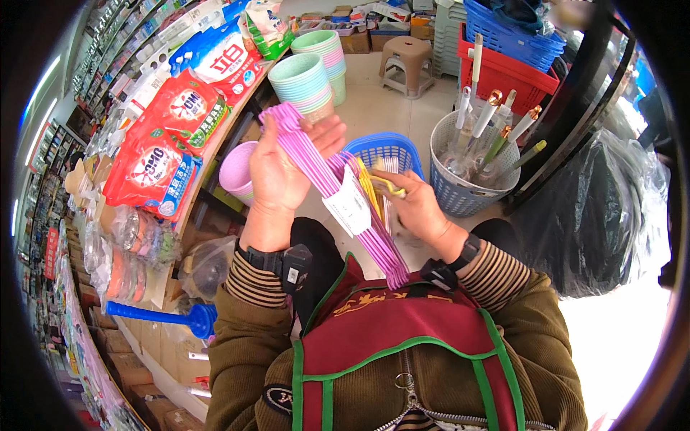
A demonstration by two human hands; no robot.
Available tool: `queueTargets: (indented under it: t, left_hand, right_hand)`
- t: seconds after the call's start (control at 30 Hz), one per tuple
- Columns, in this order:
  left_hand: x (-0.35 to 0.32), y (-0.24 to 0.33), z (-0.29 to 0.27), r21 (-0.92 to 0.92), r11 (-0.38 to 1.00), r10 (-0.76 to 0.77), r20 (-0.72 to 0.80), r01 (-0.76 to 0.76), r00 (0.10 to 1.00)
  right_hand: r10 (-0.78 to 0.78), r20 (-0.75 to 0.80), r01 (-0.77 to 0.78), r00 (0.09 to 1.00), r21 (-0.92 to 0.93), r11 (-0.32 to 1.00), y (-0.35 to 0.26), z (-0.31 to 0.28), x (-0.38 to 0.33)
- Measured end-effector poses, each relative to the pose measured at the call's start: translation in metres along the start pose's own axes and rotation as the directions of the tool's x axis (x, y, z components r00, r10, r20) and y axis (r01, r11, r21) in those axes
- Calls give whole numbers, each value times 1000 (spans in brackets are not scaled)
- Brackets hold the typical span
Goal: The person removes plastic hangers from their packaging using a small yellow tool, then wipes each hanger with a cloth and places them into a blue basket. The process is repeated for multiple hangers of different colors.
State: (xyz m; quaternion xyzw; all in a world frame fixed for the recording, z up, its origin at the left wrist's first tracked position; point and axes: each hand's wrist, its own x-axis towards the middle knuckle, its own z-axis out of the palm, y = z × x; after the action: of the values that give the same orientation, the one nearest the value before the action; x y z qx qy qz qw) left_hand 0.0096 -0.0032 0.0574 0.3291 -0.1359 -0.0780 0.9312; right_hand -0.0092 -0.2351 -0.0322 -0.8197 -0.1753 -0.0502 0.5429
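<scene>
A bundle of purple clothes hangers slants across the middle, banded by a white paper label. My left hand holds its upper part, thumb on one side, fingers stretched out on the other. Just right of the label, my right hand is closed on yellow hangers lying against the purple ones. Its fingertips are partly hidden. The lower end of the purple bundle reaches my dark red apron. Behind my hands stands a blue basket with pale, striped-looking things in it.
Detergent bags line the shelf at left, with stacked pastel buckets beyond. A blue plunger juts out near my left elbow. At right are a grey bin of poles and a black plastic bag. A brown stool stands behind.
</scene>
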Motion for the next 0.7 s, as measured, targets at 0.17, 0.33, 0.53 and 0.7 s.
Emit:
queueTargets:
  t: [0.17, 0.33, 0.53, 0.7]
  left_hand:
    - [-8, 15, -5, 158, 966, 217, -77, -203, 973]
    - [-10, 15, 3, 42, 972, 223, 127, -230, 966]
    - [-14, 11, 15, 153, 948, 270, 69, -278, 960]
    - [-16, 14, 14, -66, 974, 227, 251, -217, 941]
  right_hand:
    - [516, 324, -551, 793, 21, 834, 46, -14, -12]
    - [386, 752, -845, 534, 485, 224, 53, -11, -27]
    - [133, 544, -475, 828, 557, 681, 28, -12, -20]
    - [222, 643, -563, 733, 390, 728, 12, -13, -13]
